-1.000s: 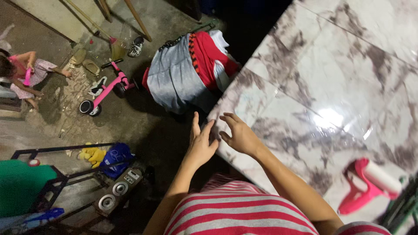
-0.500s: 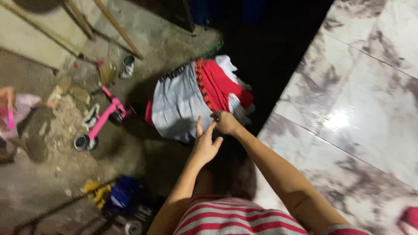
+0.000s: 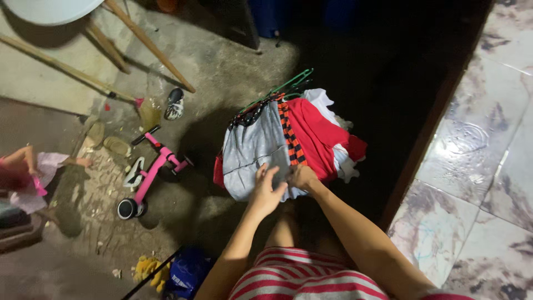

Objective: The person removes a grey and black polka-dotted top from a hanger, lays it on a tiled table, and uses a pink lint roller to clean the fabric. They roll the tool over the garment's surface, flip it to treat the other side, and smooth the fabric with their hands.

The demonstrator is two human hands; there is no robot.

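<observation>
A pile of clothes sits on the concrete floor in front of me: a grey garment (image 3: 251, 145) on top at the left, a red garment (image 3: 316, 133) at the right, with a red-and-black striped band between them and green hangers (image 3: 293, 82) at the far end. My left hand (image 3: 266, 191) rests on the near edge of the grey garment with fingers spread. Beside it, my right hand (image 3: 302, 176) pinches the same grey cloth at its near edge. I wear red-and-white stripes.
A marble-patterned tabletop (image 3: 477, 183) fills the right side. On the floor to the left lie a pink child's scooter (image 3: 147, 175), sandals, a shoe (image 3: 175, 104) and wooden poles (image 3: 147, 44). A child (image 3: 25, 175) sits at the far left. A yellow toy (image 3: 149, 270) and blue bag lie near me.
Both hands left the marble tabletop edge and reached down to the clothes pile. The view swung left, so the table slid to the right and the pink lint roller went out of sight.
</observation>
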